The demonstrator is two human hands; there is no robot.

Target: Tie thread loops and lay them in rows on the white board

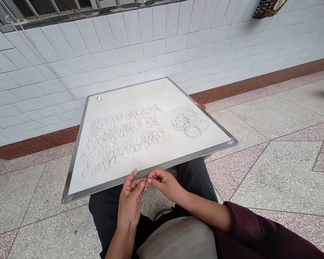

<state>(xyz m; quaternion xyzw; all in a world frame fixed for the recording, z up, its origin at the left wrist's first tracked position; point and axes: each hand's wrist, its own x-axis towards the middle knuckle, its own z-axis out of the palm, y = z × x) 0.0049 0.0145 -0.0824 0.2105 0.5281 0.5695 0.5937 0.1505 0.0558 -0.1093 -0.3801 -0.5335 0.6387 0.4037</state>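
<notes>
My left hand [133, 197] and my right hand [166, 184] meet just off the table's near edge, above my lap. Both pinch a thin, pale loop of wire or cord [151, 190] that curves down between the fingertips. I cannot tell which material it is. A tan wrap [135, 171] covers the tip of my raised left index finger. Beyond my hands, on the white table [129, 97], lie rows of thin loops twisted into figure-eights [109, 158]. To their right, several plain round loops [192, 130] overlap in a loose pile.
A small white and red item [99, 98] sits at the table's far left corner. The metal rim [105, 187] runs close to my hands. Behind the table rises a white tiled wall [156, 46] with a barred window. Speckled stone floor [286, 172] surrounds the table.
</notes>
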